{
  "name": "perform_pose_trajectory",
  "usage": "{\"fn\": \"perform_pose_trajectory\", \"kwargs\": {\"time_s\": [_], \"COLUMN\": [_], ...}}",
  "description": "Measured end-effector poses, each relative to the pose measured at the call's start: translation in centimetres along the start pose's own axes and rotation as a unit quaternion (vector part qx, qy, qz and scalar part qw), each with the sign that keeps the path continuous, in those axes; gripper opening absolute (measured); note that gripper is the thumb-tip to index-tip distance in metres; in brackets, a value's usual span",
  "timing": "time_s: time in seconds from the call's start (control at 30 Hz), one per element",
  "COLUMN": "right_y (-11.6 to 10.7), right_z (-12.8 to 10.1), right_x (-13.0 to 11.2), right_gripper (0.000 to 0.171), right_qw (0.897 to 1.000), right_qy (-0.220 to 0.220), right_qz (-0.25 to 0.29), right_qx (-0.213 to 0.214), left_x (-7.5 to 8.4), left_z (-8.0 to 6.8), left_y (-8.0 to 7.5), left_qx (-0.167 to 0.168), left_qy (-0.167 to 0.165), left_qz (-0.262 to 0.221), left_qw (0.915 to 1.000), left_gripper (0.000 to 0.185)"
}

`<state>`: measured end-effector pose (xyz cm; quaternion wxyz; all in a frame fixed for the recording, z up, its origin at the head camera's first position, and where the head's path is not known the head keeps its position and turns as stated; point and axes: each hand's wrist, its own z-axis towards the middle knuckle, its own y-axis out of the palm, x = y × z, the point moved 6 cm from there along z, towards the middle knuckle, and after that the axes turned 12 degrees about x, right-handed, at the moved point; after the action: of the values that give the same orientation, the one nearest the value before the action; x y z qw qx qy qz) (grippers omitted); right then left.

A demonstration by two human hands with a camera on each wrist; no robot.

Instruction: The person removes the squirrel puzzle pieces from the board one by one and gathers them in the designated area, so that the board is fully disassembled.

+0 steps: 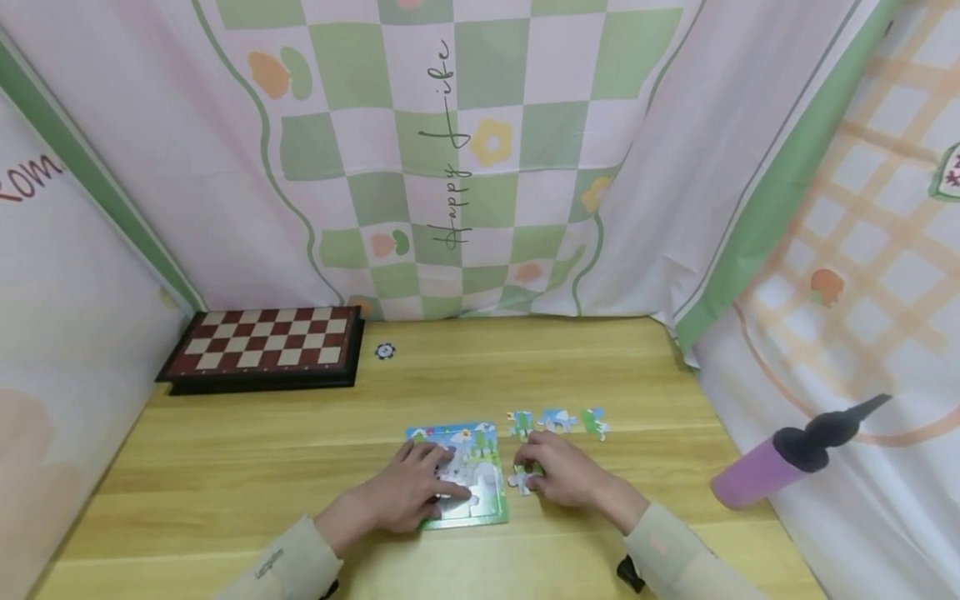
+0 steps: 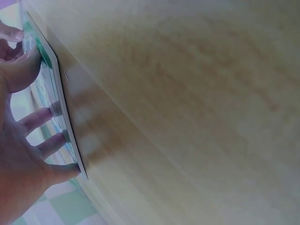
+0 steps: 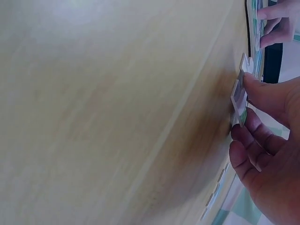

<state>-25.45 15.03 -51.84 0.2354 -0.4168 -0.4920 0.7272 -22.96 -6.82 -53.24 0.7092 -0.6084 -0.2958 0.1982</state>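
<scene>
A jigsaw puzzle (image 1: 491, 504) in a flat tray with a green lower border lies on the table, partly covered by my left hand (image 1: 405, 490). That hand's fingers are spread and rest on the puzzle, seen also edge-on in the left wrist view, where fingertips (image 2: 57, 138) touch the board. Just right of the board, my right hand (image 1: 566, 471) pinches a puzzle piece (image 1: 520, 481) between thumb and fingers. In the right wrist view this puzzle piece (image 3: 240, 93) is tilted a little off the table. Its picture is mostly hidden.
Loose puzzle pieces (image 1: 557, 419) lie in a row beyond my right hand. A checkered board box (image 1: 262, 343) stands at the back left, with a round chip (image 1: 385, 351) beside it. At the right edge lies a purple pump (image 1: 761, 473) with a black nozzle. Patterned curtains (image 1: 487, 208) enclose the table.
</scene>
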Motion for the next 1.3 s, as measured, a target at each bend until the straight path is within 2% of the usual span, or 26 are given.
{"fn": "perform_pose_trajectory", "kwargs": {"time_s": [0.63,0.93,1.07,1.17,1.3], "right_y": [-0.2,-0.7,0.5,1.5,2.8], "right_z": [0.4,2.3,3.1,3.5,3.9], "right_x": [-0.6,-3.0,-4.6,-5.5,-6.4], "right_gripper": [0.027,0.026,0.037,0.052,0.074], "right_qw": [1.0,0.999,0.998,0.998,0.999], "right_qy": [-0.007,-0.045,-0.057,-0.055,-0.041], "right_qz": [-0.023,-0.019,-0.007,0.01,0.022], "right_qx": [-0.011,0.015,0.016,0.011,-0.012], "left_x": [-0.1,0.0,0.1,0.0,-0.3], "left_z": [0.0,0.0,0.0,0.0,0.0], "left_y": [0.2,-0.2,-0.3,-0.2,-0.1], "left_qx": [0.001,0.007,0.02,0.038,0.059], "left_qy": [-0.005,-0.001,0.007,0.014,0.004], "left_qz": [0.004,0.003,0.009,0.022,0.022], "left_qw": [1.0,1.0,0.9997,0.9989,0.998], "left_gripper": [0.049,0.048,0.049,0.05,0.053]}}
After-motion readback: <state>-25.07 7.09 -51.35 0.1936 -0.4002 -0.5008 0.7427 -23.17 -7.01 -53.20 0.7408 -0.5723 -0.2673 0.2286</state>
